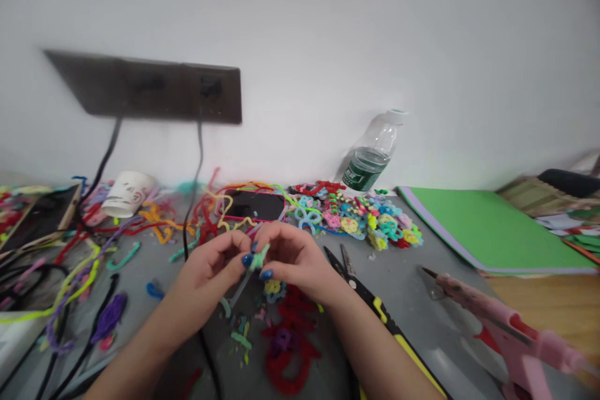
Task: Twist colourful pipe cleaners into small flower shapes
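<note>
Between the fingertips of both hands is a small twisted piece of light green pipe cleaner (pixel 259 257). My left hand (pixel 210 272) pinches it from the left with thumb and index finger, and my right hand (pixel 297 259) pinches it from the right. A thin pale strip (pixel 241 284) slants down just below the fingers. Under my hands lie a small yellow and blue pipe-cleaner flower (pixel 273 288), a curled red pipe-cleaner shape (pixel 290 375) with a purple centre, and some short cut green bits (pixel 241 340).
Black and yellow pliers or cutters (pixel 370 300) lie right of my forearm, beside a pink glue gun (pixel 506 325). Behind are a phone (pixel 255 205), a heap of pipe-cleaner flowers (pixel 375 222), a leaning water bottle (pixel 372 159), green sheets (pixel 497 225), a paper cup (pixel 126 194) and a black cable (pixel 187 219).
</note>
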Action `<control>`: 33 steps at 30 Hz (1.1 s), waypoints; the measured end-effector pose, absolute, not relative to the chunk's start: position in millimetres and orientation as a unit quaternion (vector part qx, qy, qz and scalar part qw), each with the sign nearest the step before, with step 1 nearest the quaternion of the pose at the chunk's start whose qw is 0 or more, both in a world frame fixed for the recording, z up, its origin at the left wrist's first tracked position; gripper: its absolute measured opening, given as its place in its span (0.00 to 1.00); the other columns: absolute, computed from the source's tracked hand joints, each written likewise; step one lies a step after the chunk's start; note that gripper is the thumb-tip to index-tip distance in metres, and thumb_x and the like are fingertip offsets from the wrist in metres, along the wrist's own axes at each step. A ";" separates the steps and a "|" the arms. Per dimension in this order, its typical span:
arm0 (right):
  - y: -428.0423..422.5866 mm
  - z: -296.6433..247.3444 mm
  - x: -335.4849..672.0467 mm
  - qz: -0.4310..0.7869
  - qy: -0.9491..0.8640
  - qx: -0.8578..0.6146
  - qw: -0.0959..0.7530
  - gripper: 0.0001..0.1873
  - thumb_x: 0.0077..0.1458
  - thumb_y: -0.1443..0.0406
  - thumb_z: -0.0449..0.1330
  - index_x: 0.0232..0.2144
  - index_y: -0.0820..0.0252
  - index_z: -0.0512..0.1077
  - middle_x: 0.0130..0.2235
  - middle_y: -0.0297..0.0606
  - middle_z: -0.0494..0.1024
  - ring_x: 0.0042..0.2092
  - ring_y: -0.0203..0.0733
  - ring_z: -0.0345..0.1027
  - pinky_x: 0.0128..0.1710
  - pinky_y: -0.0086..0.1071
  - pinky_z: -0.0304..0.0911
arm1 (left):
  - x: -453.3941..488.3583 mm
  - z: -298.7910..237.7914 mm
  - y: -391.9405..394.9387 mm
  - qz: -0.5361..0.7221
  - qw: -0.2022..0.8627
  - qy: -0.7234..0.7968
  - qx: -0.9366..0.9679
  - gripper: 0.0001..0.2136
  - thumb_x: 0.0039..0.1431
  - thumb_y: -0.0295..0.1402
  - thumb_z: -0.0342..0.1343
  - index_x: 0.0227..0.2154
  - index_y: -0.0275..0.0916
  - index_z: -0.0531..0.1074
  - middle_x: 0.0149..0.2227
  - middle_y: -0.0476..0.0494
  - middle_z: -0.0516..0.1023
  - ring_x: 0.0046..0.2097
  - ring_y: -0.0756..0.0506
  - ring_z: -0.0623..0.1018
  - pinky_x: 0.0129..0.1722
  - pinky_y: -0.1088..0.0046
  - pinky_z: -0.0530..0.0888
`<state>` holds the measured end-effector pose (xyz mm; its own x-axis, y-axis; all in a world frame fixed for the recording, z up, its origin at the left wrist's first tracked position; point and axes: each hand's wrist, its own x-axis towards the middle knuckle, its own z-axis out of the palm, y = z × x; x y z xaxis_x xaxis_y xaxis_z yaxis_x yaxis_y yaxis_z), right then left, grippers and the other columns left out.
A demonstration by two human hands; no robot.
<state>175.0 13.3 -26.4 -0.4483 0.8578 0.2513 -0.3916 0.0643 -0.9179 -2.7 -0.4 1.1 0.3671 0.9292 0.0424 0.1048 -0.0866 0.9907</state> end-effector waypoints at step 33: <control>14.7 -29.0 167.6 0.654 -0.477 -0.323 0.491 0.18 0.41 0.60 0.74 0.27 0.60 0.70 0.26 0.30 0.74 0.25 0.33 0.70 0.28 0.27 0.69 | 3.4 -11.6 -3.3 0.355 0.364 0.464 0.725 0.08 0.66 0.36 0.46 0.32 0.41 0.65 0.25 0.53 0.66 0.25 0.50 0.64 0.25 0.76 0.60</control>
<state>167.6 14.7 -29.0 -0.3100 0.9496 0.0462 -0.3343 -0.0634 -0.9403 3.4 -3.3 -11.6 0.3159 0.9322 0.1767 0.4141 -0.3031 0.8583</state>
